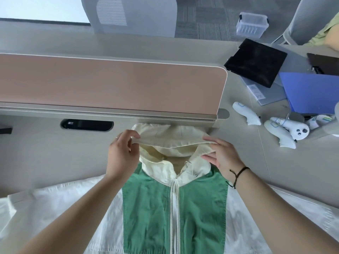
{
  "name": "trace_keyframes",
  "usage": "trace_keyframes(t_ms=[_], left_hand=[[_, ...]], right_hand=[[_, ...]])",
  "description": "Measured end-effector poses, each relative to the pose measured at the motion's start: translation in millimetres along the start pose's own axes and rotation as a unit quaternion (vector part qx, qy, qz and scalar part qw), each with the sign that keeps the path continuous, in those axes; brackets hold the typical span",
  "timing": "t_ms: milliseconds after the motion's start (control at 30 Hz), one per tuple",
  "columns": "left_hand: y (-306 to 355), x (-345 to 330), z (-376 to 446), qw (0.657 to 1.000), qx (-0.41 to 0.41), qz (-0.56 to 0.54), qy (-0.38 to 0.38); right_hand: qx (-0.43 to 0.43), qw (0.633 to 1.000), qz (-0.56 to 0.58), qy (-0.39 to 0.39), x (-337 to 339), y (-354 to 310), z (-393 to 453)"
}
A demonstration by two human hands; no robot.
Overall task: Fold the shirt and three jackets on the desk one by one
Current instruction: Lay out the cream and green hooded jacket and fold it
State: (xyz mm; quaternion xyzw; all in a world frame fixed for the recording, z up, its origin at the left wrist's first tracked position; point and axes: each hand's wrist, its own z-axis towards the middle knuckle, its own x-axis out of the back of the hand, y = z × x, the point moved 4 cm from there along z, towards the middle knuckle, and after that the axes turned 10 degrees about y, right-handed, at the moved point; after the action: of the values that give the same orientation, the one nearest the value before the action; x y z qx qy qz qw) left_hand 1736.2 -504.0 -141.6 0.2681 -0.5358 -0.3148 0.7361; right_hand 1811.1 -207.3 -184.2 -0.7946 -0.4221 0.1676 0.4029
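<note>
The light grey desk [55, 158] carries a hooded zip-front jacket with a green chest panel and white sleeves [150, 213], laid flat, front up, zipper closed, its cream hood [165, 136] pointing away from the person toward the partition.

Left of the left hand [122, 154], a black oval cable port [87, 125] is set into the desk surface. The left hand pinches the left edge of the hood opening between thumb and curled fingers. Beyond both hands, a tan upright partition panel with a silver base rail [110, 83] crosses the desk; the hood tip touches the rail. Behind the partition stands a grey mesh-back office chair [128, 15] on grey carpet tiles [207, 17].

The right hand [222, 154], with a black cord bracelet [236, 174] on its wrist, pinches the right edge of the hood opening; the hood rim is lifted and stretched between the two grips.

Right of the right hand, well apart, lie several white handheld controllers [286, 129]. Beyond them are a blue folder [311, 92], a flat black square pouch [256, 61] and, on the floor, a clear lidded plastic box [252, 24].
</note>
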Motion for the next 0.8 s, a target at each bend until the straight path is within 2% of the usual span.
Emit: trace_keyframes(t_ms=[67,167,267,333,400,433,467,533,567,600,633,700,800], left_hand=[[-3,5,-25,1.0,-0.019,-0.019,-0.014],[-35,3,-64,0.994,-0.01,0.018,-0.107],[-58,7,-84,0.981,-0.01,0.06,-0.184],[-60,9,-86,0.962,-0.017,0.059,-0.266],[-56,10,-82,0.92,-0.016,0.095,-0.379],[-54,11,-75,0.912,-0.015,0.113,-0.393],[-52,13,-63,0.923,-0.013,0.127,-0.364],[-46,17,-32,0.967,-0.005,0.109,-0.23],[-45,15,-19,0.979,-0.002,0.1,-0.179],[-41,11,-7,0.98,0.01,0.105,-0.169],[-40,3,2,0.973,0.022,0.118,-0.196],[-33,-15,13,0.949,0.035,0.141,-0.28],[-29,-32,20,0.93,0.073,0.128,-0.338]], right_hand=[[-0.056,0.996,0.061,-0.033,9,23,-12],[-0.072,0.996,0.001,-0.053,28,56,-25],[-0.074,0.996,-0.017,-0.044,44,59,-30],[-0.064,0.994,-0.088,-0.022,51,52,-29],[-0.02,0.979,-0.202,0.024,55,40,-24],[0.03,0.956,-0.286,0.055,57,31,-19],[0.086,0.918,-0.377,0.085,58,23,-13],[0.171,0.858,-0.471,0.113,50,5,-6],[0.199,0.852,-0.47,0.116,41,-4,-4],[0.215,0.855,-0.459,0.111,32,-10,1],[0.226,0.86,-0.448,0.092,21,-15,6],[0.216,0.874,-0.436,0.0,-7,-21,16],[0.127,0.877,-0.446,-0.126,-41,-17,20]])
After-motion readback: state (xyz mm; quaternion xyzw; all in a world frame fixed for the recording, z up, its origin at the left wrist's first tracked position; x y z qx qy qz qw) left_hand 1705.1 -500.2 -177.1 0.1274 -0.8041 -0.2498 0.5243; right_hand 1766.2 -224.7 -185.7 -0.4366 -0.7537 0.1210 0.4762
